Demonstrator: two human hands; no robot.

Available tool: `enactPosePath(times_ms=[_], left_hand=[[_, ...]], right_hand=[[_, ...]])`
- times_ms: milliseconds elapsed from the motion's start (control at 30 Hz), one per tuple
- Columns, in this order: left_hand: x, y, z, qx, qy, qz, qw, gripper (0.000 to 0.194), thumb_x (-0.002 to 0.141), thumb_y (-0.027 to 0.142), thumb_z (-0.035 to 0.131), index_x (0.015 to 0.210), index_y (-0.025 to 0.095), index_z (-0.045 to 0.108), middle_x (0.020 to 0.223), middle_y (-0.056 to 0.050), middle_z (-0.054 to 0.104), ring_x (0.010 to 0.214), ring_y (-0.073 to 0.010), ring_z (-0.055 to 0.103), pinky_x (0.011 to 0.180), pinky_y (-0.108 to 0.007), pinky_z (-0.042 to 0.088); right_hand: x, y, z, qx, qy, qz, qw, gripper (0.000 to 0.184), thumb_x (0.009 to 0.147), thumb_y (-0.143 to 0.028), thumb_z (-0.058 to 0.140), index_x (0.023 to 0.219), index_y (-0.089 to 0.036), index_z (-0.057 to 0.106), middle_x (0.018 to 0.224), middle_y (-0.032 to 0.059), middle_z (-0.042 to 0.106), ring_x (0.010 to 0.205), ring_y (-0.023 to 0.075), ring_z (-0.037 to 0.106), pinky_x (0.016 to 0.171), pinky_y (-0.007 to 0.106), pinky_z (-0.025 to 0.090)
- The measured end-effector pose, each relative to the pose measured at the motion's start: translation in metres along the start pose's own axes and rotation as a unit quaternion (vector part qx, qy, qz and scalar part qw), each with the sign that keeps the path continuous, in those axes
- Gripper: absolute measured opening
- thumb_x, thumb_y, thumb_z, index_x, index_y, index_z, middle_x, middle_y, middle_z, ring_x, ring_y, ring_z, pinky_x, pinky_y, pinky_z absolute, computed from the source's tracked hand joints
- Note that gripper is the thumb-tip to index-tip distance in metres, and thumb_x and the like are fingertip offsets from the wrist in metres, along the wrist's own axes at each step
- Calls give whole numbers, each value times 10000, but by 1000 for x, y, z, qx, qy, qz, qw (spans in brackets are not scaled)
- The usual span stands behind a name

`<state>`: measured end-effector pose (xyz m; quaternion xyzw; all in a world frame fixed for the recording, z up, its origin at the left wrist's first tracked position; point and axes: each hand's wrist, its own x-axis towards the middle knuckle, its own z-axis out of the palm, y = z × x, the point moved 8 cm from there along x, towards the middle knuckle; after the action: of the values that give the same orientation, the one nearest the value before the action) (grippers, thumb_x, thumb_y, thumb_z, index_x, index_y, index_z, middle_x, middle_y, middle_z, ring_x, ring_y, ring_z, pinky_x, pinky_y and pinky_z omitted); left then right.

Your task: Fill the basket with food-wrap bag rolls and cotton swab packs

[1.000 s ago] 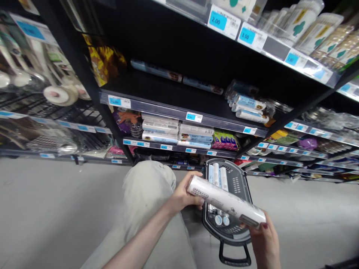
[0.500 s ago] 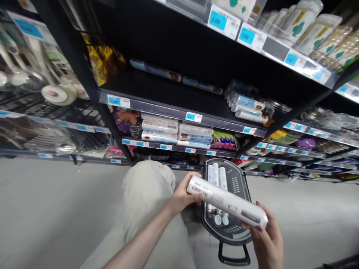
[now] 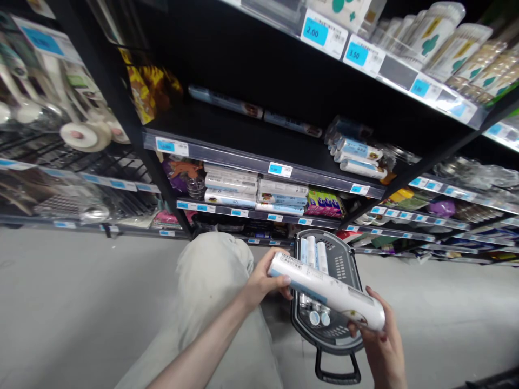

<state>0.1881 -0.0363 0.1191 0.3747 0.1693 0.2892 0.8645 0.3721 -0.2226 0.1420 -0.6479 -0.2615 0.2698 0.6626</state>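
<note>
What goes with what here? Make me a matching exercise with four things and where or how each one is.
1. large printed roll
2. shopping basket
3. yellow bag
4. 2.00 price tag

A. at the shelf's left end
B. contains smaller rolls
C. beside the 3.50 tag
D. held by left hand and right hand

Pairs: 1-D, 2-B, 3-A, 4-C
</note>
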Motion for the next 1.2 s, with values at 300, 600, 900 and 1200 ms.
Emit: enactPosePath(times_ms=[300,600,900,1200], left_hand=[[-2,4,-1,6,13,20,1000,574,676,369,718,1155,246,429,820,16,527,629,-140,568,470,-288,568],[-1,0,1,-6,-13,-2,1000,587,685,284,697,1190,246,400,892,-9,580,641,-180,650,539,-313,577],[0,-3,-7,32,38,-4,999,402,752,415,632,1020,201,421,686,35,555,499,-138,605,479,-290,561],[-2,2,-4,26,48,-21,998,522,746,356,616,1181,245,350,852,19,505,634,-137,614,564,-299,565]], right_hand=[[4,2,-4,-42,-26,-4,999,522,711,-495,658,1117,-190,539,782,56,619,499,148,535,427,248,401],[0,15,-3,-26,-51,14,998,497,741,-590,582,1041,-199,524,621,-2,556,458,132,484,430,242,394],[-4,1,1,-87,-67,-53,993,522,747,-480,631,1183,-217,515,1119,125,565,781,212,585,614,298,497],[-1,7,2,-91,-42,-13,995,518,805,-505,552,1225,-214,463,952,92,625,513,141,534,475,275,447]])
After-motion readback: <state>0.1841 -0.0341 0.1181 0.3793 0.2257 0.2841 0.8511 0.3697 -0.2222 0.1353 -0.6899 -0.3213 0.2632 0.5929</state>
